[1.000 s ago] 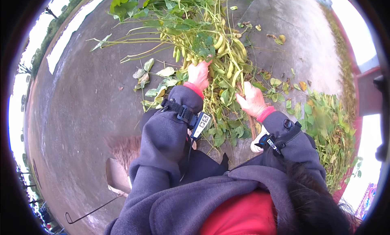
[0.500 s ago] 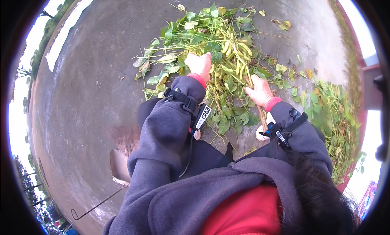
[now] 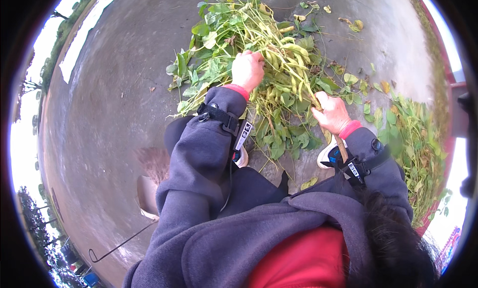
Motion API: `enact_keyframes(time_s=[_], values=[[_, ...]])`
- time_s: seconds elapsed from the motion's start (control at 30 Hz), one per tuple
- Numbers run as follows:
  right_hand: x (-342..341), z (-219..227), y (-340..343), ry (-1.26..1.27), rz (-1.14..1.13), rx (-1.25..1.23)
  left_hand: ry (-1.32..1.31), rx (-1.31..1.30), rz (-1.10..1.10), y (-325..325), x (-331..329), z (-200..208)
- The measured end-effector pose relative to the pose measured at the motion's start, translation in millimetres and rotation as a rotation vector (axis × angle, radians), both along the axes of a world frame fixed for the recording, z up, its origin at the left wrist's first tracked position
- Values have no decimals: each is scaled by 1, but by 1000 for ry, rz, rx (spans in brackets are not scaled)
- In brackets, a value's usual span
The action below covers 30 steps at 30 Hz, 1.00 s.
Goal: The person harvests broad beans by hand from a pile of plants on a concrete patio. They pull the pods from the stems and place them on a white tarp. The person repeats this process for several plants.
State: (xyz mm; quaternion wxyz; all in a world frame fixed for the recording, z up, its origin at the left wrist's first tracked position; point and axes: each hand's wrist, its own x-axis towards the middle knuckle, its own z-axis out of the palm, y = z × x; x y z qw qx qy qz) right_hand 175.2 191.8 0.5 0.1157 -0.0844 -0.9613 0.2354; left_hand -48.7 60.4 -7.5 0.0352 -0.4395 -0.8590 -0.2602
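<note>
My right hand (image 3: pixel 333 113) is wrapped round the thick brown stalk of a bean plant (image 3: pixel 293 64), whose clusters of plump green pods fan out up and to the left. The stalk's lower end sticks out below my fist, above my right shoe. My left hand (image 3: pixel 247 70) is closed at the left side of the pods, its fingertips in among thin stems. Exactly which stems or pods they grip is partly hidden. Loose green leaves and leaf stalks (image 3: pixel 211 36) lie beyond and around my left hand.
A larger heap of leafy plants (image 3: pixel 418 153) lies at the right by the wall. Yellowed leaves (image 3: pixel 356 25) are scattered on the concrete floor (image 3: pixel 114 89). My shoes (image 3: pixel 327 152) are just under the plant. At the lower left are a pale box-like object (image 3: pixel 146 198) and a bent metal rod (image 3: pixel 117 248).
The pod-laden plant has swung upward and away, its leafy end farther off. My right hand has shifted slightly right with the stalk; my left hand has turned and closed among the stems.
</note>
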Motion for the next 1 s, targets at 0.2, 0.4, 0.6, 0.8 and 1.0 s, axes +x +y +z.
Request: enact_keyframes(time_s=[0.2,0.4,0.6,0.8,1.0], values=[[8,-7,9,-42,56,31,-199,-128,65,-2,0,-2],[8,-7,14,-96,93,110,-208,-425,33,0,2,-7],[-1,1,3,-97,110,35,223,-178,168,-3,6,-6],[3,2,3,-249,47,-6,191,61,321,-14,-20,3],[0,-3,17,-318,-68,-157,115,-159,110,-32,-22,0]])
